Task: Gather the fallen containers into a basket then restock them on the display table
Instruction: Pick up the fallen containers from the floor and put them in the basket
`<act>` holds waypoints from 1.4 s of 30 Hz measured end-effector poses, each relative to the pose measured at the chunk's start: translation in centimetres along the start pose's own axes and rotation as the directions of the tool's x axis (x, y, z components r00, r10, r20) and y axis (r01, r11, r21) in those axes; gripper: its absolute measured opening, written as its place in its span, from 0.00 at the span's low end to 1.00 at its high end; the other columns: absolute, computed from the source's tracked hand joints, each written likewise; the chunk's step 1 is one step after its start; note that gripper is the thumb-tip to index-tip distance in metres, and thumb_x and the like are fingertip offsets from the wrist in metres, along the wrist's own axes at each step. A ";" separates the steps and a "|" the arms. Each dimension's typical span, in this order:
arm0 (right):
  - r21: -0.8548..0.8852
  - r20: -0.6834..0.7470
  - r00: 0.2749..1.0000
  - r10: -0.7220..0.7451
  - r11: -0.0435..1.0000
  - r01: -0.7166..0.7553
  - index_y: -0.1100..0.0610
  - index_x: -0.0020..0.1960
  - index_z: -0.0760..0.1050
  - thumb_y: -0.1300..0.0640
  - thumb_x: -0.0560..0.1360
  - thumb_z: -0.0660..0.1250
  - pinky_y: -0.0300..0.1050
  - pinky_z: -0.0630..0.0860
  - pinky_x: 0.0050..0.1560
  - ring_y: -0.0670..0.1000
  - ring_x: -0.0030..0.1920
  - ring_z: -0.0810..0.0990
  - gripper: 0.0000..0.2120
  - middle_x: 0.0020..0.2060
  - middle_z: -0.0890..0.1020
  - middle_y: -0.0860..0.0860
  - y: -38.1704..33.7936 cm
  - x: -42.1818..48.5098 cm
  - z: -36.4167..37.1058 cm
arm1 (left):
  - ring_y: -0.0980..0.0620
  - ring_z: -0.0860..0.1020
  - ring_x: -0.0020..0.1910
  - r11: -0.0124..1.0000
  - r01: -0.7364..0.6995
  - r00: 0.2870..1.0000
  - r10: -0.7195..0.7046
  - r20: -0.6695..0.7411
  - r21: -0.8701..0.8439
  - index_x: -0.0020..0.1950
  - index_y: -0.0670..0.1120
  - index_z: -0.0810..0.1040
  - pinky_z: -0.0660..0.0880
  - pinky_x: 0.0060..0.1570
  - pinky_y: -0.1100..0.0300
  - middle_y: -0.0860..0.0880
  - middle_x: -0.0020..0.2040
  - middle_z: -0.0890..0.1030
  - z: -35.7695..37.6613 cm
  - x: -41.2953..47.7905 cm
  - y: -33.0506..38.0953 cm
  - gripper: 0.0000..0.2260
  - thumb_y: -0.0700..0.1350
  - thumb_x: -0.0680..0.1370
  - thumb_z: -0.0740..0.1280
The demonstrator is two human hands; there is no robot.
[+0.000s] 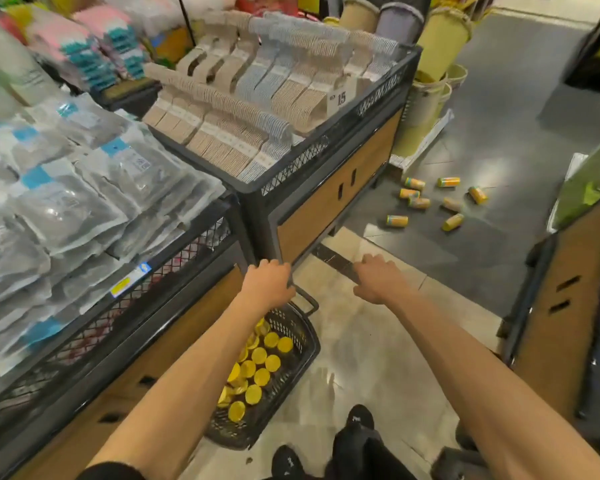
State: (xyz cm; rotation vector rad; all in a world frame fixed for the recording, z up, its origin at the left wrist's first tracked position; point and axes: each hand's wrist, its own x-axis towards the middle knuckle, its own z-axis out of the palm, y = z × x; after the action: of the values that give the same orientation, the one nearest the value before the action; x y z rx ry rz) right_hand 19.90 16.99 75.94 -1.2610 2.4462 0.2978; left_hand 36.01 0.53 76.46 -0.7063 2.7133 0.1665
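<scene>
A black plastic basket (302,362) hangs low beside the display table, holding several containers with yellow lids (257,368). My left hand (267,282) grips the basket's black handle (310,304) from above. My right hand (378,278) hovers to the right at the same height, its fingers loosely bent down and holding nothing. Several yellow and orange containers (430,200) lie scattered on their sides on the dark grey floor ahead to the right, well beyond both hands.
A mesh-sided display table (291,174) full of hanger packs stands ahead, another with clear-bagged goods (84,202) on my left. Stacked yellow bins (433,64) sit past the corner. A wooden-fronted stand (561,306) borders the aisle on the right. My black shoes (357,424) are below.
</scene>
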 end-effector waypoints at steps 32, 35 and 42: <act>0.263 0.026 0.942 0.335 0.906 -0.330 0.55 0.71 0.69 0.46 0.78 0.64 0.57 0.67 0.66 0.60 0.69 0.66 0.24 0.69 0.68 0.57 40.7 5.8 -3.2 | 0.42 0.70 0.65 0.934 -0.331 0.942 0.336 -0.015 0.130 0.69 0.48 0.70 0.68 0.62 0.45 0.44 0.65 0.74 -10.7 29.7 31.2 0.21 0.56 0.80 0.61; 0.257 0.039 0.936 0.349 0.902 -0.346 0.55 0.70 0.69 0.46 0.78 0.64 0.58 0.68 0.65 0.60 0.68 0.66 0.24 0.68 0.68 0.58 44.2 8.9 -4.6 | 0.42 0.70 0.65 0.937 -0.331 0.942 0.335 -0.012 0.110 0.68 0.47 0.70 0.68 0.62 0.44 0.44 0.65 0.74 -11.8 34.4 32.8 0.20 0.56 0.80 0.61; 0.237 0.095 0.922 0.376 0.891 -0.388 0.56 0.71 0.69 0.48 0.78 0.64 0.56 0.68 0.64 0.60 0.68 0.67 0.24 0.68 0.69 0.57 53.2 15.7 -8.5 | 0.42 0.70 0.66 0.937 -0.341 0.940 0.342 -0.003 0.076 0.67 0.46 0.70 0.69 0.60 0.45 0.43 0.65 0.74 -16.2 46.7 37.4 0.20 0.57 0.80 0.61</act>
State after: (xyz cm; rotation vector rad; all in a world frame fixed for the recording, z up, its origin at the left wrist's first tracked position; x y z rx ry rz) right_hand -33.79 33.17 78.01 -0.6537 2.5805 0.1086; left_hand -25.46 8.77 76.67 -0.2100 2.8205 0.1399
